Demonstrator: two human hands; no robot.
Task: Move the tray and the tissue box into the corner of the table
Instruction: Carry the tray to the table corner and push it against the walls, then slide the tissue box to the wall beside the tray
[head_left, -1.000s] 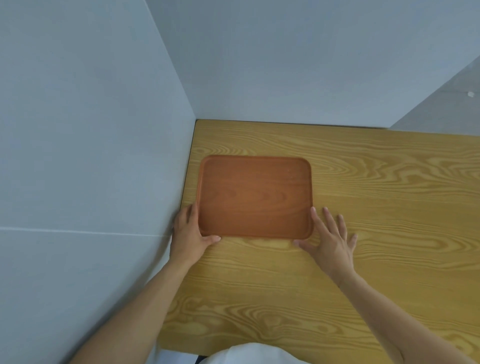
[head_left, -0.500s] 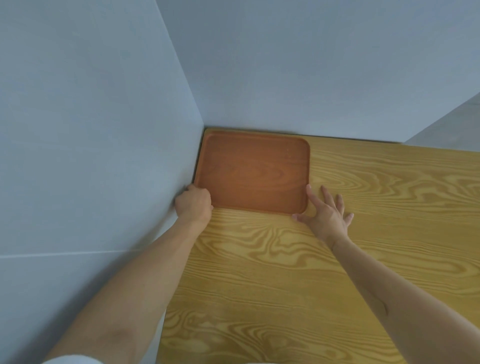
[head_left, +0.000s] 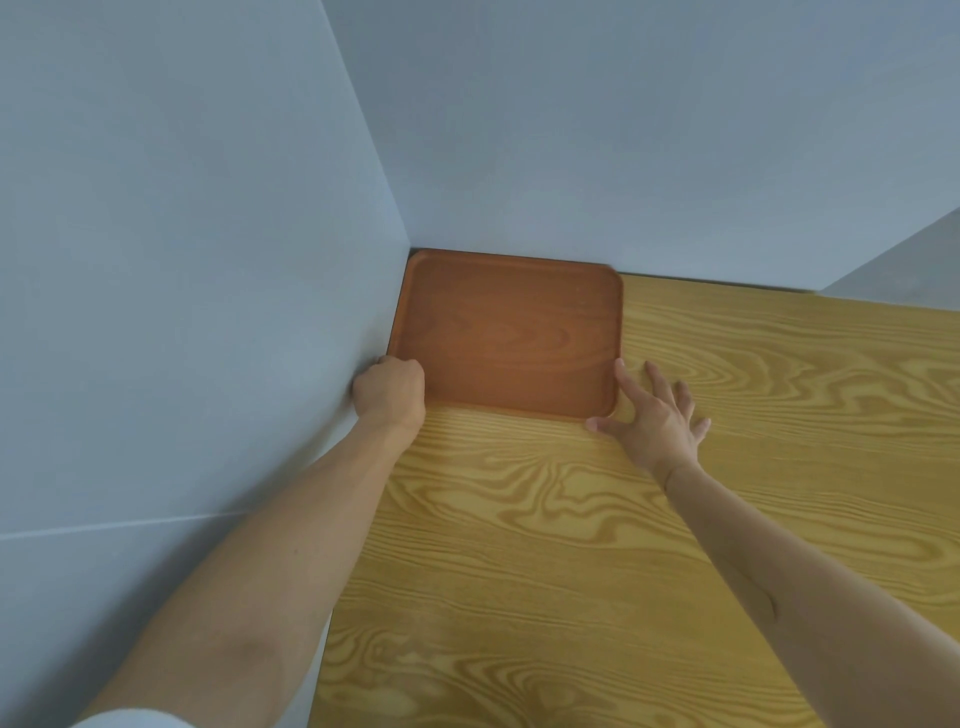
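A plain indoor room: wood-grain table (head_left: 571, 545) set into bare grey walls (head_left: 182, 260).

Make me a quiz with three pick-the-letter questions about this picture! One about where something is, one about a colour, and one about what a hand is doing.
1. Where is the tray?
A. In the corner where the two walls meet
B. In the middle of the table
C. On the floor

2. What colour is the tray?
A. Blue
B. Reddish brown
C. White

3. How is the right hand shaped?
A. In a fist
B. Holding a cup
C. Open, fingers spread

Answers:
1 A: its far and left edges sit against both walls.
2 B: it looks darker and redder than the yellow table.
3 C: it lies flat at the tray's near right corner, while the left hand is curled.
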